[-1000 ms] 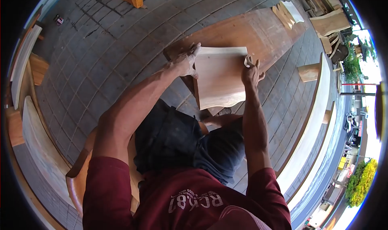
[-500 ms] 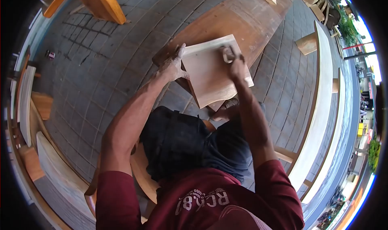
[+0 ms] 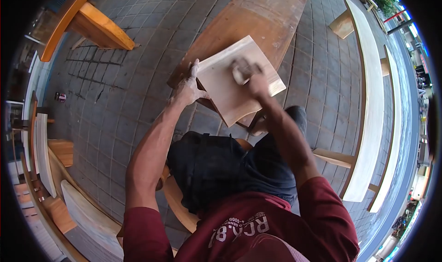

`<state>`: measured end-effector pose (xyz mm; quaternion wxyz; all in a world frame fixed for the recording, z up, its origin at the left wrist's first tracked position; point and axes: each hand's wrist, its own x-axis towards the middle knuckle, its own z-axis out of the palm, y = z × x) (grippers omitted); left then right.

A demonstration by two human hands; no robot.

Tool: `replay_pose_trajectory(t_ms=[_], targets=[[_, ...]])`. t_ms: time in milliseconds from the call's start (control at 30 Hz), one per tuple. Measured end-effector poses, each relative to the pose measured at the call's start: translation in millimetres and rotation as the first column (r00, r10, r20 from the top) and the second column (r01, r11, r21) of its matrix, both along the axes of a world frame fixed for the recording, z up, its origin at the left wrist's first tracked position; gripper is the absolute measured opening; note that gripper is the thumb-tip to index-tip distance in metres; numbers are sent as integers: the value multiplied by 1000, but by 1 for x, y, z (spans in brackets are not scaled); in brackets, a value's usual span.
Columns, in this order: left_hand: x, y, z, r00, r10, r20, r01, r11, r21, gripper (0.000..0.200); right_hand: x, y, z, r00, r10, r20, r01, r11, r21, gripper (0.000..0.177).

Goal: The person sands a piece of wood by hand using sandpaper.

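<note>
A pale, squarish wooden piece with a wavy near edge rests tilted on a long brown wooden bench. Its left edge is gripped by my left hand, thumb on one side and fingers on the other; dust coats the fingers. My right hand is closed around a small light-coloured pad pressed on the face of the piece. The pad and fingertips are blurred by motion, so the pad's exact shape is unclear.
Long pale wooden benches stand on the right. An orange wooden piece is at the upper left, and more wooden furniture lines the lower left. A small can lies on the paved floor. My legs are below the piece.
The right hand with the pad has moved left and slightly down across the wooden piece. The left hand keeps its hold. The whole view has shifted a little.
</note>
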<state>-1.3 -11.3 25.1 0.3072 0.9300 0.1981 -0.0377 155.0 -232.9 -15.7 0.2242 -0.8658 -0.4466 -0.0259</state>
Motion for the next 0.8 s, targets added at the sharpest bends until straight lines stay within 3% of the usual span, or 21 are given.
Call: replay_pose_trajectory(t_ms=[33, 67, 133, 200, 233, 267, 300, 333, 367, 467, 500, 567, 600, 667, 733, 767, 800], targets=[[1, 2, 0, 1000, -13, -15, 13, 1000, 10, 146, 31, -9, 4, 991, -55, -124, 58, 998, 20, 54], [1, 3, 1, 999, -24, -29, 24, 1000, 18, 148, 41, -17, 14, 975, -214, -69, 207, 974, -92, 55], [2, 4, 5, 996, -1, -86, 2, 1000, 13, 148, 49, -12, 4, 925, -370, 83, 375, 925, -59, 50], [5, 1, 5, 996, 4, -92, -3, 1000, 5, 148, 21, 6, 5, 898, -438, 30, 439, 893, -94, 59], [4, 3, 3, 997, -2, -74, 2, 1000, 3, 147, 1, 12, -5, 946, -325, -7, 325, 946, -4, 63], [2, 5, 0, 998, -10, -60, 10, 1000, 3, 147, -23, 21, -12, 975, -196, 106, 204, 977, -66, 67], [0, 7, -6, 999, -31, 15, 30, 1000, 4, 146, -53, 29, -10, 996, -88, -7, 88, 996, 13, 70], [2, 10, -14, 1000, -21, 8, 21, 1000, 7, 146, -80, 33, 0, 999, 42, 25, -41, 999, -19, 71], [5, 13, -21, 1000, -12, -2, 12, 1000, 10, 146, -101, 28, 23, 969, 171, -177, -160, 984, 74, 71], [4, 4, -1, 999, 8, -45, -9, 1000, -13, 144, -66, 6, 17, 970, 228, -81, -228, 974, 6, 71], [2, 3, 2, 999, -3, -33, 2, 1000, -30, 142, -39, -6, 5, 993, 117, 28, -115, 991, -75, 67], [0, 1, 6, 1000, -3, -30, 2, 999, -37, 140, 18, -27, 4, 994, -93, -51, 95, 995, 30, 56], [-1, 0, 7, 999, 2, -42, -3, 1000, -22, 140, 29, -38, 10, 976, -217, 27, 217, 976, 19, 53], [0, -1, 8, 998, 12, -57, -11, 1000, 5, 140, 36, -35, 10, 930, -367, -32, 368, 929, 38, 54], [0, 2, 5, 1000, -2, -30, 2, 1000, 2, 140, 11, -21, 4, 902, -424, 87, 422, 906, 42, 63], [0, 3, 3, 1000, -12, -26, 12, 1000, 2, 140, -17, -13, 17, 924, -350, 153, 357, 934, -21, 72], [1, 1, 4, 1000, -7, -29, 7, 1000, -3, 141, -39, -7, 3, 975, -211, 77, 211, 977, 3, 76]])
